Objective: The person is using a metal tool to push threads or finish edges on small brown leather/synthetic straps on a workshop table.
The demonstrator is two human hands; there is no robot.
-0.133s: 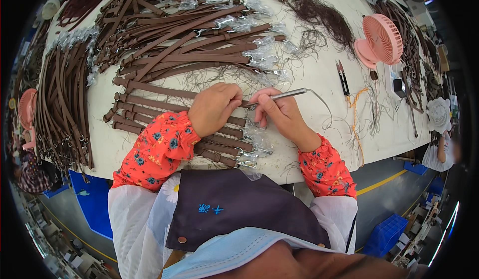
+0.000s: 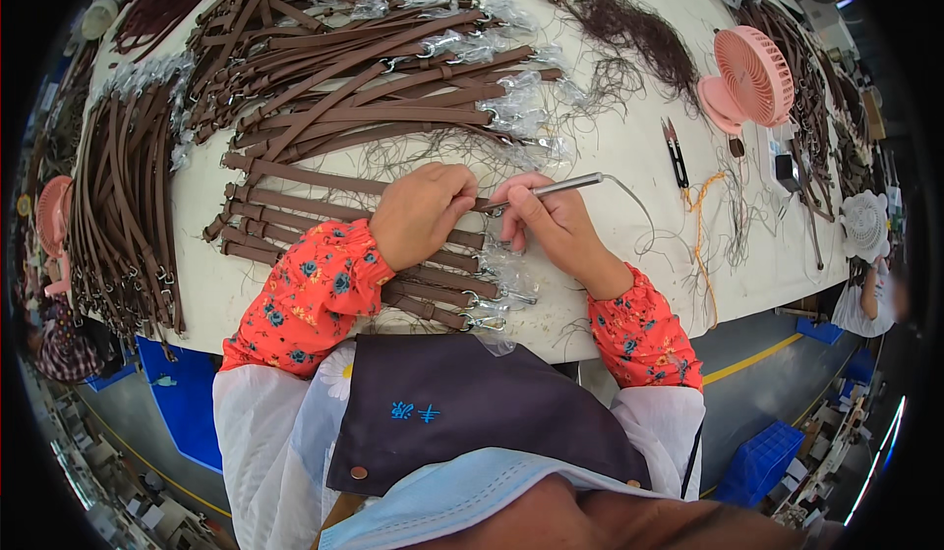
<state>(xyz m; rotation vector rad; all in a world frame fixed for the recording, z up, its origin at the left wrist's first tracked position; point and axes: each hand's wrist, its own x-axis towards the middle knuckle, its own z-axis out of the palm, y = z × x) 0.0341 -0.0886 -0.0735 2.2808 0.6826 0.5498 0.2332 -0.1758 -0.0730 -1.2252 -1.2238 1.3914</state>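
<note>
My left hand is closed on one brown strap of a row lying side by side on the white table, pinching it close to its right end. My right hand grips a silver pen-shaped tool with a thin cord, its tip against the strap's end beside my left fingers. Other brown straps lie under and below my hands, with metal snap hooks and clear plastic wrap at their right ends. The tool's very tip is too small to make out.
Heaped brown straps fill the far left, with a bundle beyond. Dark loose threads lie at the back. A pink fan, black thread snips and an orange cord are to the right. The table ends near my body.
</note>
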